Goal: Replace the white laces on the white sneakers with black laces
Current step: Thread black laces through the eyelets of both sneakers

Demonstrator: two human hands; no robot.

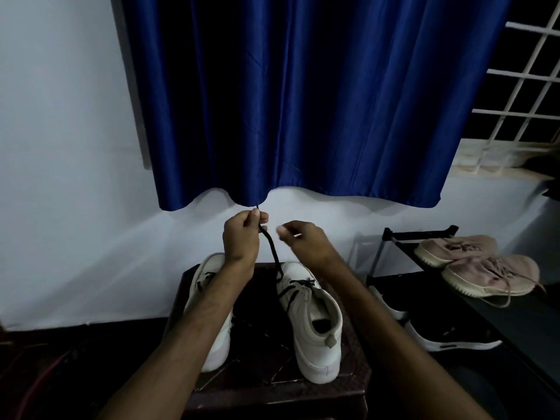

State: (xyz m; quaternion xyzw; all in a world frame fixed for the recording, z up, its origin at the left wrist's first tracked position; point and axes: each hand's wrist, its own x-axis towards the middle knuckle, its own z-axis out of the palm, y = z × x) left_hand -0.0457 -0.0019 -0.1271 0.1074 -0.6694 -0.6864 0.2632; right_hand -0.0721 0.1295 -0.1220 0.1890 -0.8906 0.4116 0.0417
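1. The left sneaker (219,350) lies under the left forearm, and its lacing is mostly hidden.
2. The left hand (242,237) pinches the black lace (270,248) near its tip. The lace looks limp and light, so it is likely best held at that tip.
3. The right hand (300,237), just beside, is blurred, and I cannot tell whether it grips anything.
4. Below it, the lace enters the right sneaker (315,328) on the desk (333,386).

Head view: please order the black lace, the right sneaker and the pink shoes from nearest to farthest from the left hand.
1. The black lace: pinched in the left hand itself.
2. The right sneaker: below the hand, slightly to its right.
3. The pink shoes: far right, on the rack.
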